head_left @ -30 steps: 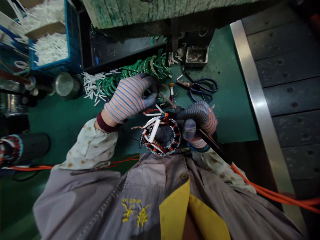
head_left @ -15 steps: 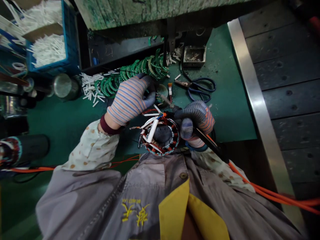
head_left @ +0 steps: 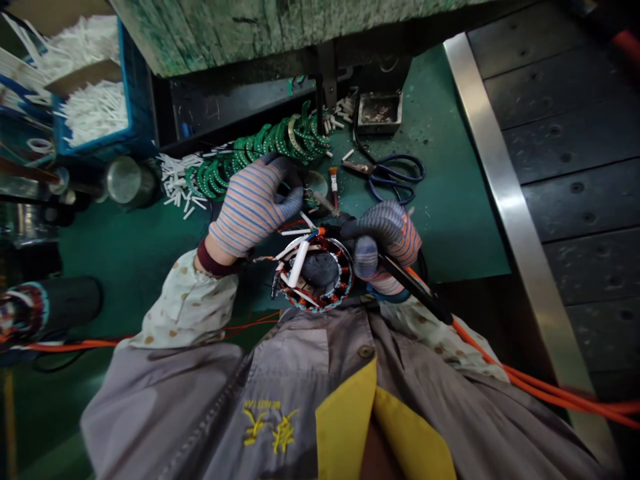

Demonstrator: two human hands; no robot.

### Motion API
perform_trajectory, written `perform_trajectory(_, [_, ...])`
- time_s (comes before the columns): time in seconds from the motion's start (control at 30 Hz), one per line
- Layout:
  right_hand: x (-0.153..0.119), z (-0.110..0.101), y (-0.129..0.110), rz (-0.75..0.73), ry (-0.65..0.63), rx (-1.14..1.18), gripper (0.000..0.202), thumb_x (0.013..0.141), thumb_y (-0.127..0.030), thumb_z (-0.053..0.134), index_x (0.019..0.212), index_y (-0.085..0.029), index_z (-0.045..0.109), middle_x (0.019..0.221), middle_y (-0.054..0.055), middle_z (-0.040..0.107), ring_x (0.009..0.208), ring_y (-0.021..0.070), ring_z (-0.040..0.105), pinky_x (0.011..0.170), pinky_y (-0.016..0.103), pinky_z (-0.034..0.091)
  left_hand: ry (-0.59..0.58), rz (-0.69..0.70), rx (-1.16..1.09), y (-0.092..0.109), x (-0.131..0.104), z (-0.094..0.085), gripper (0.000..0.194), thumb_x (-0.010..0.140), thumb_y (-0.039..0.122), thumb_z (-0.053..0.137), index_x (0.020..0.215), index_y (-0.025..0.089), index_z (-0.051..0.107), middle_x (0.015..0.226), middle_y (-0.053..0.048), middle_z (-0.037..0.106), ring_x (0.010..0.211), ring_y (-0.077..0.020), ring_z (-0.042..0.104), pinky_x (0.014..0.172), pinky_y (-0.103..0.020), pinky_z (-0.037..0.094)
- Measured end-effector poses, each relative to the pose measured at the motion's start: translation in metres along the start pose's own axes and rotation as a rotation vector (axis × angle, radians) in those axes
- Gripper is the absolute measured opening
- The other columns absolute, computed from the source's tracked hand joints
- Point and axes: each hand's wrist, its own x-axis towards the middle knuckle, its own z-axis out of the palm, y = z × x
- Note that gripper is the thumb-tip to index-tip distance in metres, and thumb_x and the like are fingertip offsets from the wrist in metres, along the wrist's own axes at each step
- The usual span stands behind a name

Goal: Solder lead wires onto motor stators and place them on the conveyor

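On the left, a blue box (head_left: 136, 107) holds white tubes (head_left: 95, 113). Your left hand (head_left: 254, 205) has finger and thumb close – I can't tell if they pinch anything. The copper wire ring (head_left: 344, 280) sits between your hands, near your tummy. Your right hand (head_left: 393, 235) is wrapped round a black tool (head_left: 346, 223) – its tip points toward your left hand.

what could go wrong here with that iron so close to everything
If hot, the apparent soldering iron in the right hand could scorch the glove on the left hand, whose fingers are close to its tip. The white sleeves on the wound stator lie just below and might get touched too. The small brush appears close beside the iron and might get knocked.
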Motion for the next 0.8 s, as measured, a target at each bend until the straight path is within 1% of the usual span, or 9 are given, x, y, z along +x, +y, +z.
perform_trajectory(0.07, [0.005,-0.005,-0.005,0.03,0.09,-0.007,0.03,0.104,-0.039,0.057,0.095,-0.033,0.085,0.091,0.011,0.082,0.102,0.0363,0.079,0.1,0.053,0.07,0.002,-0.029,-0.03,-0.001,0.001,0.001,0.015,0.109,0.035,0.068,0.117,0.027,0.079,0.116,-0.011,0.083,0.115,-0.0345,0.081,0.107,-0.047,0.068])
perform_trajectory(0.13, [0.007,-0.01,-0.009,0.045,0.133,-0.007,0.027,0.102,-0.039,0.061,0.092,-0.034,0.085,0.09,0.011,0.081,0.097,0.0352,0.078,0.1,0.053,0.069,0.01,-0.055,-0.053,0.0,0.001,0.002,0.012,0.106,0.034,0.072,0.115,0.029,0.078,0.115,-0.01,0.083,0.117,-0.0354,0.081,0.109,-0.048,0.067])
perform_trajectory(0.23, [0.008,-0.014,-0.012,0.049,0.102,-0.007,0.024,0.101,-0.04,0.065,0.093,-0.034,0.087,0.092,0.011,0.081,0.097,0.0367,0.078,0.1,0.058,0.069,0.018,-0.087,-0.063,0.004,0.002,0.003,0.01,0.104,0.032,0.074,0.112,0.027,0.076,0.113,-0.011,0.083,0.119,-0.0378,0.081,0.109,-0.051,0.067])
perform_trajectory(0.33, [0.007,-0.013,-0.013,0.084,0.06,-0.036,0.023,0.1,-0.042,0.067,0.091,-0.035,0.087,0.094,0.013,0.08,0.101,0.0394,0.077,0.1,0.061,0.068,0.007,-0.123,-0.058,0.008,0.001,0.002,0.011,0.102,0.031,0.075,0.111,0.024,0.076,0.113,-0.012,0.082,0.114,-0.0387,0.081,0.106,-0.056,0.066])
perform_trajectory(0.4, [0.008,-0.011,-0.012,0.081,0.057,-0.031,0.023,0.098,-0.043,0.067,0.091,-0.034,0.087,0.093,0.013,0.079,0.101,0.0394,0.076,0.1,0.06,0.066,0.017,-0.138,-0.057,0.01,0.0,0.002,0.013,0.101,0.033,0.077,0.109,0.024,0.076,0.113,-0.011,0.082,0.109,-0.0358,0.079,0.102,-0.055,0.066])
perform_trajectory(0.47, [0.007,-0.009,-0.011,0.057,0.08,0.007,0.024,0.098,-0.042,0.066,0.091,-0.033,0.088,0.091,0.012,0.077,0.098,0.0375,0.076,0.1,0.057,0.065,0.044,-0.14,-0.032,0.012,-0.002,0.002,0.013,0.101,0.036,0.077,0.107,0.024,0.077,0.113,-0.011,0.082,0.104,-0.0339,0.078,0.095,-0.052,0.065])
perform_trajectory(0.57, [0.007,-0.006,-0.01,0.04,0.168,0.08,0.028,0.099,-0.041,0.062,0.09,-0.032,0.087,0.088,0.01,0.075,0.092,0.0344,0.075,0.097,0.053,0.064,0.073,-0.123,-0.014,0.014,-0.006,0.001,0.013,0.103,0.035,0.072,0.105,0.024,0.078,0.112,-0.012,0.083,0.1,-0.0336,0.079,0.089,-0.049,0.065])
perform_trajectory(0.7, [0.011,-0.003,-0.01,0.105,0.267,0.107,0.031,0.099,-0.037,0.057,0.088,-0.032,0.086,0.086,0.01,0.074,0.092,0.0346,0.075,0.099,0.054,0.067,0.103,-0.103,-0.09,0.015,-0.009,0.002,0.013,0.105,0.036,0.073,0.105,0.025,0.08,0.112,-0.01,0.085,0.103,-0.0318,0.081,0.092,-0.044,0.066])
perform_trajectory(0.8, [0.015,-0.004,-0.013,0.17,0.257,0.086,0.034,0.1,-0.036,0.054,0.085,-0.033,0.085,0.087,0.011,0.077,0.093,0.0359,0.077,0.099,0.057,0.069,0.119,-0.096,-0.122,0.013,-0.008,0.004,0.016,0.106,0.037,0.073,0.107,0.024,0.081,0.114,-0.011,0.085,0.106,-0.0324,0.082,0.097,-0.045,0.067])
